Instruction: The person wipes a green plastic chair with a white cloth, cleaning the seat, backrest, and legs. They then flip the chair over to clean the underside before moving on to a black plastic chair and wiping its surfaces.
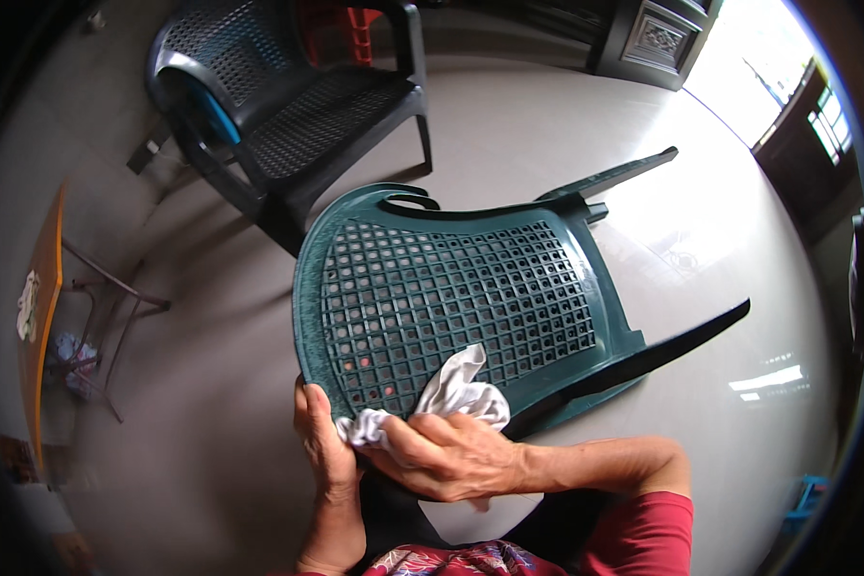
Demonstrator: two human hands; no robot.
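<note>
A dark green plastic chair (451, 288) lies tipped on the floor, its latticed back facing up toward me. My left hand (319, 437) grips the near rim of the chair back. My right hand (446, 453) presses a crumpled white cloth (456, 394) against the lattice near that same rim. The cloth bunches between both hands and a loose end sticks up over the grid. The chair's legs (643, 355) point away to the right.
A black plastic chair (288, 106) stands upright at the back left, with something red behind it. A small orange-topped table (43, 288) on thin metal legs is at the far left. Dark furniture (658, 38) stands at the back right. The floor is pale and glossy.
</note>
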